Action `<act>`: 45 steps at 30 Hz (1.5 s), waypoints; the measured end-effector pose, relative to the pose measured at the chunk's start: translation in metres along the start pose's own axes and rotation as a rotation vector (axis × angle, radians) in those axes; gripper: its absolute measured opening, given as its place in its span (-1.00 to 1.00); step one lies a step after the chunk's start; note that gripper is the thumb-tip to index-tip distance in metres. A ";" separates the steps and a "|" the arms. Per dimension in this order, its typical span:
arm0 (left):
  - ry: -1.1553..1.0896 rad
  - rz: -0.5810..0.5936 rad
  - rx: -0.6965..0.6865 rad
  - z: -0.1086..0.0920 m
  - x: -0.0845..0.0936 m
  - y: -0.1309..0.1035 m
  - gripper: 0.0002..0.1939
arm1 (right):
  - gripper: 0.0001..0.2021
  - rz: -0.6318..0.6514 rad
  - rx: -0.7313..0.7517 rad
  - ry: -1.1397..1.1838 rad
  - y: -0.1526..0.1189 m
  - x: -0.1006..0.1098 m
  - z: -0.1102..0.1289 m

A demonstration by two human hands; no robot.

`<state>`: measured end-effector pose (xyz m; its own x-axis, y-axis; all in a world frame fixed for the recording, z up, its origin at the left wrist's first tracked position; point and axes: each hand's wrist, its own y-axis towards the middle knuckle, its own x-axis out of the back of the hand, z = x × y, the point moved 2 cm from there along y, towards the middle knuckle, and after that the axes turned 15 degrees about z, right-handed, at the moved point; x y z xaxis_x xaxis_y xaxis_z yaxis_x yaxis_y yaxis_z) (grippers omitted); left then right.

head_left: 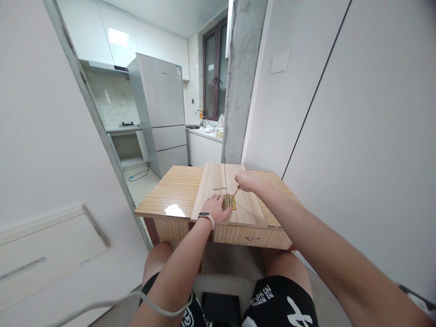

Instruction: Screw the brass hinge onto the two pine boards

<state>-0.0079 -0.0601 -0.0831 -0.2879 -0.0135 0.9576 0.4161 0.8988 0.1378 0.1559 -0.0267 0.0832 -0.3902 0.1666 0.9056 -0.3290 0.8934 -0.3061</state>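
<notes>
Two pale wooden boards (206,190) lie side by side on the desk, with a brass hinge (233,205) spanning the seam between them. My left hand (216,208) rests on the left board with fingers spread, thumb and fingertips at the hinge's left part, which they partly cover. In my right hand (248,180), closed in a fist, is a screwdriver (236,191). Its shaft slants down and its tip meets the right leaf of the hinge. Several small dark screws (220,188) appear to lie in a row on the left board, beyond my left fingers.
The boards sit on a striped wooden desk (170,190) with a drawer (254,237) facing me. A white wall (340,136) runs close along the right. Beyond the desk stand a grey fridge (166,95) and a sink counter (204,141). A pale cable (119,299) crosses near my left forearm.
</notes>
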 end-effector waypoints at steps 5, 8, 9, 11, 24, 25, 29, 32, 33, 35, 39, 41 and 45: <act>0.010 0.011 0.009 0.000 0.000 0.000 -0.37 | -0.72 0.051 -0.031 -0.020 0.005 0.005 0.004; 0.016 0.017 0.010 0.000 0.000 0.001 -0.36 | -0.68 0.092 -0.048 -0.019 0.010 0.006 0.005; 0.019 0.018 0.007 0.000 0.000 0.001 -0.36 | -0.67 0.108 -0.053 -0.016 0.013 0.005 0.005; 0.022 0.016 0.003 -0.001 0.000 0.000 -0.36 | -0.66 0.143 -0.068 -0.013 0.016 0.003 0.004; 0.028 0.017 0.005 0.000 0.000 0.000 -0.37 | -0.70 0.028 0.006 -0.049 0.003 -0.005 -0.001; 0.028 0.015 0.003 0.000 -0.001 0.000 -0.37 | -0.71 0.024 -0.005 -0.046 0.003 -0.004 -0.001; 0.029 0.006 0.002 0.001 -0.001 0.001 -0.36 | -0.71 0.025 -0.035 -0.024 0.008 -0.002 0.000; 0.031 0.004 -0.002 0.001 -0.001 0.001 -0.35 | -0.70 0.053 -0.048 -0.025 0.013 -0.002 0.000; 0.032 0.006 -0.001 0.001 -0.001 0.001 -0.35 | -0.69 0.065 -0.055 -0.025 0.014 -0.002 0.001; 0.030 0.010 0.003 0.001 0.000 0.001 -0.34 | -0.67 0.095 -0.073 -0.023 0.016 -0.002 0.001; 0.023 0.009 0.002 0.001 0.000 0.001 -0.37 | -0.62 0.101 -0.036 -0.040 0.012 -0.004 0.000; 0.021 0.003 -0.002 0.001 0.000 0.001 -0.38 | -0.59 0.057 0.003 -0.044 0.008 -0.005 0.000; 0.015 0.001 0.001 0.001 -0.001 0.000 -0.38 | -0.68 -0.007 0.047 -0.084 0.002 -0.006 0.001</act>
<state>-0.0085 -0.0593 -0.0842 -0.2740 -0.0192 0.9615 0.4154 0.8994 0.1363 0.1571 -0.0265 0.0771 -0.4582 0.1227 0.8804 -0.3709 0.8737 -0.3148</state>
